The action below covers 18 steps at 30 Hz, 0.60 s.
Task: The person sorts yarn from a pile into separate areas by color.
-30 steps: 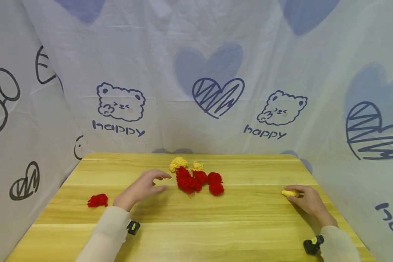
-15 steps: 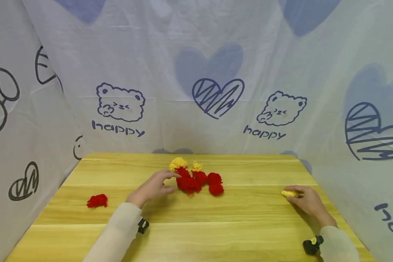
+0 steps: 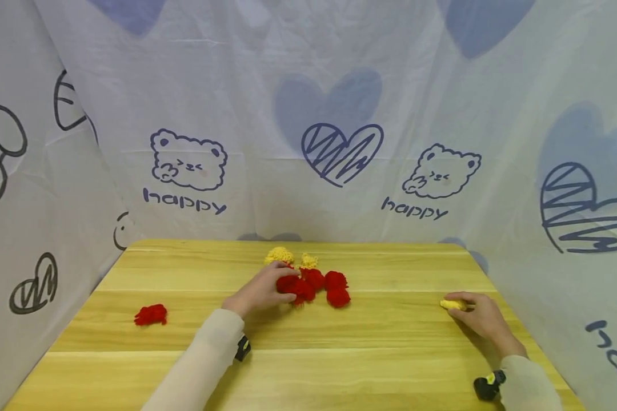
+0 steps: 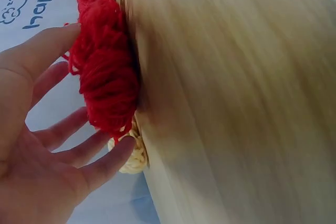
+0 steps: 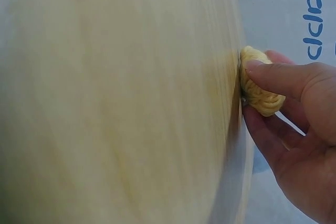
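1. the long, shaggy red yarn bundle [image 4: 107, 72] is found at the pile, around the middle of the pale wooden table [image 3: 380, 354]. it's straddled by the left hand [image 3: 262, 290], fingers spread and a bit curved. whether it's actually gripped can't be told.
2. over by the table's right edge, a small, plump yellow yarn bundle [image 5: 262, 95] is pinched between thumb and fingers of the right hand [image 3: 485, 319].
3. pretty crowded around the red one tbh: its right side is hemmed in by a round red yarn clump [image 3: 315, 278], then a red yarn ball [image 3: 336, 279] with a second red yarn ball [image 3: 338, 297] in front. the back is blocked by a fluffy yellow yarn ball [image 3: 279, 255] and a smaller yellow yarn tuft [image 3: 309, 261].
4. well off to the left, a lumpy red yarn piece [image 3: 151, 314] is seen by itself.
5. room-wise, a wide stretch of wood is seen between pile and right hand, more in front. the far edge is backed by white heart-printed cloth [image 3: 257, 85]; the near edge is cut off.
6. part of the red bundle is hidden by the left hand, part of the pinched yellow by the right thumb.
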Motion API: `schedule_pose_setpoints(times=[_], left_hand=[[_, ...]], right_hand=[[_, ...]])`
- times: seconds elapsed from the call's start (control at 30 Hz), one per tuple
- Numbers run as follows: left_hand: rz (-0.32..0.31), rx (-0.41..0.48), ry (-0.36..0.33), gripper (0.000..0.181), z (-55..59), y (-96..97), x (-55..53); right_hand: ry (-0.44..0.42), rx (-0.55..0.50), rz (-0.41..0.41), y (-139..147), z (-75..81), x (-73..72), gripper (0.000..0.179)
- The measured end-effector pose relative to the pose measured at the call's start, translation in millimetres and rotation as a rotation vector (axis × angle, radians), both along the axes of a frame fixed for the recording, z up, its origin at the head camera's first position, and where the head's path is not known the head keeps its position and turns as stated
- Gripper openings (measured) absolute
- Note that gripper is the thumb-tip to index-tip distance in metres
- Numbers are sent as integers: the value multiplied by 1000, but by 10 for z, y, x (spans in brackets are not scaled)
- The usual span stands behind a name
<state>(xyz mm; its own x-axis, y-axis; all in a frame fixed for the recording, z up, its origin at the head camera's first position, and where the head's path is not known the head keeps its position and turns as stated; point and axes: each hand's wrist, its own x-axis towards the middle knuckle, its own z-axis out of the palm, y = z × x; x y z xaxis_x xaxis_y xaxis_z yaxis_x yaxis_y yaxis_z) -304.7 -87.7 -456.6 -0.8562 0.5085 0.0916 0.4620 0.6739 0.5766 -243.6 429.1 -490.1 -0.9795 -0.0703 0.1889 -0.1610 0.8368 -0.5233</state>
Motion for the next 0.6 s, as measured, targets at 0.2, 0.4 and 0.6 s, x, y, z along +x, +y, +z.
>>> schedule_pose_setpoints(times=[0.2, 0.4, 0.6], left_hand=[[1, -22, 5, 38, -51, 52, -15], [-16, -9, 53, 26, -77, 65, 1], [10, 6, 46, 21, -87, 53, 23]], right_hand=[[-18, 0, 1, 21, -11, -17, 31], [-21, -10, 3, 26, -15, -17, 32], [-4, -9, 12, 18, -22, -13, 32]])
